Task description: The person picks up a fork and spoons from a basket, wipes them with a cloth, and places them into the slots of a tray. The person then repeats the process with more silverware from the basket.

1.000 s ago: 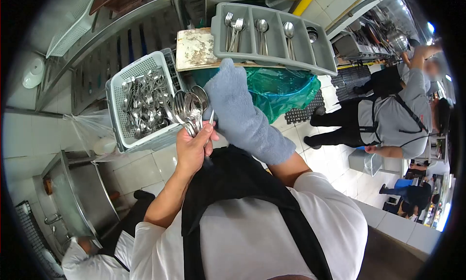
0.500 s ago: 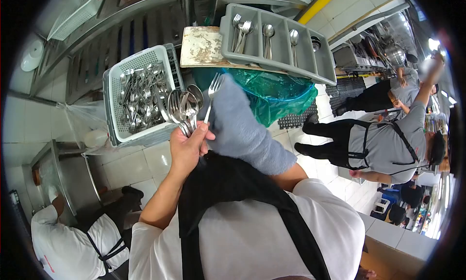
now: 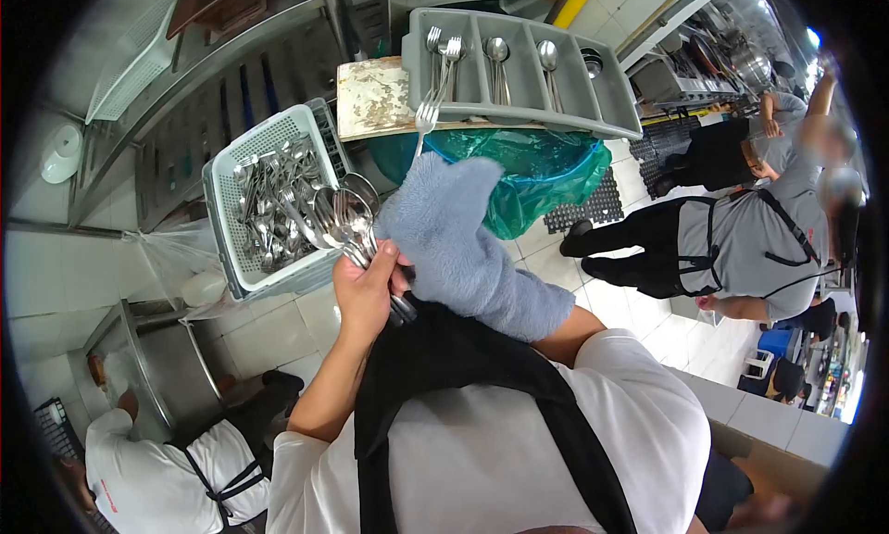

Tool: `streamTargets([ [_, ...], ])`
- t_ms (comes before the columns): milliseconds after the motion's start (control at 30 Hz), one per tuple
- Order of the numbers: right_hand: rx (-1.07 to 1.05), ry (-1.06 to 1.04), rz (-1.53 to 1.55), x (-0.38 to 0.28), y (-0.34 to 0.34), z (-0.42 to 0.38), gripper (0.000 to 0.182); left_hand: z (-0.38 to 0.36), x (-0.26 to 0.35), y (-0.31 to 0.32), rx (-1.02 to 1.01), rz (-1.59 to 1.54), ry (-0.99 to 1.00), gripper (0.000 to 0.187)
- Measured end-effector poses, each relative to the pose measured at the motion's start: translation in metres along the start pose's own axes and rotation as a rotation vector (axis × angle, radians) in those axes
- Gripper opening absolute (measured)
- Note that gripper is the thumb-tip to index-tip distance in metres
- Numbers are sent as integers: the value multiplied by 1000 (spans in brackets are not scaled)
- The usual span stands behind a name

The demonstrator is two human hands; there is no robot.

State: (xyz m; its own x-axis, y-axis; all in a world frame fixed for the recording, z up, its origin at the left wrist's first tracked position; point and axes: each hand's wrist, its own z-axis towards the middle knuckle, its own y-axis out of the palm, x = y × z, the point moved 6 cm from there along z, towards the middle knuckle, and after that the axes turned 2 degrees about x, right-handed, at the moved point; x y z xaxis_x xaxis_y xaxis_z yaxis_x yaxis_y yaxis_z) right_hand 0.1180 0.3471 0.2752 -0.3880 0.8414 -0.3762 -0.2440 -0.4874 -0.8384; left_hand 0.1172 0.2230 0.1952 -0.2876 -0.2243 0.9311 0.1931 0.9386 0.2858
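— What do the hands hold at this moment?

— The left hand [image 3: 366,288] is closed around a bunch of spoons [image 3: 344,221]; the bowls stand up above the fist and the handles come out below it. The right hand [image 3: 435,221] is wrapped inside a grey towel [image 3: 472,256], so I cannot see its fingers. It seems to pinch one fork [image 3: 426,115] through the cloth, because the tines point up just above the towel.

— Where is the fork compared to the grey sorting tray [image 3: 519,71]?

— It is in front of the tray's near-left corner, close to the compartment that already has forks. The next compartments have spoons. The tray lies on a worn board [image 3: 375,97], above a bin with a green bag [image 3: 537,168].

— And the white basket [image 3: 222,214]?

— It is beside the left hand, full of mixed cutlery.

— How to do this step well, in your opinion?

— I think the towel should wipe the whole fork, also between the tines, and then the fork should go flat in the fork compartment, the same direction as the others. The left fist should stay firm, or the spoons may slide down. A co-worker in grey [image 3: 741,242] stands well apart, on the right.
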Motion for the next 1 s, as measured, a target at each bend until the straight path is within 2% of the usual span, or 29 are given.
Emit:
streamTargets([
  [67, 6, -40, 133, 2, 10, 1, 36, 4, -1, 3, 5, -7, -55, 19],
  [100, -45, -54, 315, 10, 9, -1, 47, 2, -3, 3, 33, -10, -114, 21],
  [133, -19, -57, 328, 12, -3, 4, 44, 0, -3, 4, 26, -9, -108, 21],
  [233, 59, -68, 102, 24, -36, 21, 35, -10, -15, 4, -76, -21, -183, 29],
  [400, 24, -37, -181, 71, -24, 58, 21, -19, -14, 8, -6, -89, -254, 33],
  [533, -52, -19, -208, 66, -10, 64, 13, -13, -7, 1, 10, -81, -168, 25],
  [600, -54, -6, -57, 49, -2, 55, 11, -7, -6, -4, 17, -36, -107, 24],
  [633, 29, -1, 120, 39, -1, 46, 11, -5, -2, -3, 37, -69, -116, 20],
  [667, 18, -10, 121, 19, 2, 38, 11, -2, -2, -3, 48, -78, -116, 20],
  [733, 122, 598, 893, 20, 15, 21, 23, 3, -1, -3, 59, -73, -100, 18],
  [767, -131, 141, 547, 8, 35, 27, 29, 3, 0, -1, 61, -88, -90, 16],
  [800, -128, 149, 545, 20, 46, 15, 29, 2, -1, 0, 53, -87, -95, 16],
  [867, 231, -261, -3, -2, 13, 13, 25, 1, 1, -1, 58, -19, -62, 15],
  [900, 69, -54, -44, 12, 25, 28, 31, 0, 3, 1, 13, 43, -62, 15],
  [933, 72, -46, -45, 12, 24, 34, 31, -2, 4, 0, 6, 47, -66, 15],
  [1000, -8, 11, -338, 16, 25, 45, 23, -7, 4, 0, -38, 97, -69, 15],
])
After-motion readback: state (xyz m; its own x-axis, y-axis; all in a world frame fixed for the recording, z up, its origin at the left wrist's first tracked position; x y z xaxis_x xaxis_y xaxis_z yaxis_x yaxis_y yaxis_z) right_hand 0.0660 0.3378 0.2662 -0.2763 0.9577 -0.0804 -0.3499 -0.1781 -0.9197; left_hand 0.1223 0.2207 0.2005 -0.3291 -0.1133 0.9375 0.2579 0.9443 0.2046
